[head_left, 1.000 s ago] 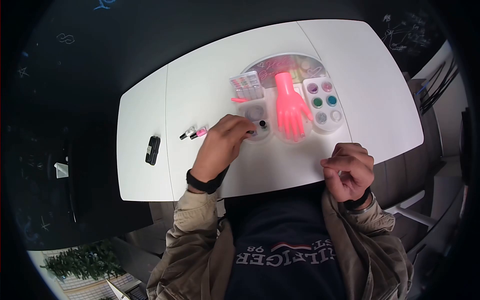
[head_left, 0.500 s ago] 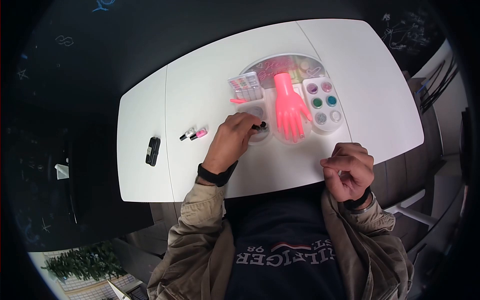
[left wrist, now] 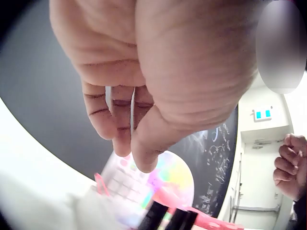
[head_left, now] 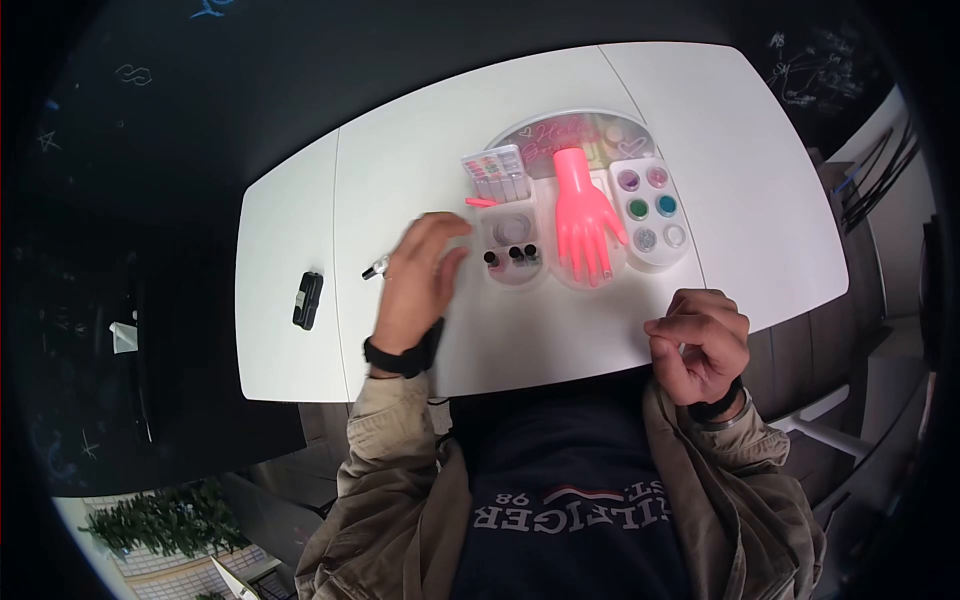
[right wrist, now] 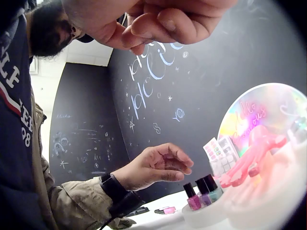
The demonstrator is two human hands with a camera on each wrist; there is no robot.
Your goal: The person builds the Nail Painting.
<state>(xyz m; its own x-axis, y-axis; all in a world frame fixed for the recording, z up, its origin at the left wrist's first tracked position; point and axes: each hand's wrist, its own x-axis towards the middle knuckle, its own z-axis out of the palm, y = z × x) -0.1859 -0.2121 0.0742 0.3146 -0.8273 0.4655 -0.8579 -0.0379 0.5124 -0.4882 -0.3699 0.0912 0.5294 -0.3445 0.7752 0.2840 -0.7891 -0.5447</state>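
Note:
My left hand hovers over the table left of the display stand, its fingers loosely bent and holding nothing. To its right, three black-capped nail polish bottles stand upright at the front of the stand's left compartment; the right wrist view shows pink, purple and teal ones. A clear nail polish bottle lies beside my left hand, which hides the pink one in the head view. A pink model hand lies in the stand's middle. My right hand idles at the table's front edge, fingers loosely curled, nothing visible in it.
A clear box of nail tips leans at the stand's left rear, with a pink stick before it. Several glitter pots fill the right section. The stand's shiny round back rises behind. A black case lies far left.
My left hand was at the bottles in the compartment; it has let go and moved left, towards the lying ones. Three black caps now show there. My right hand has not moved.

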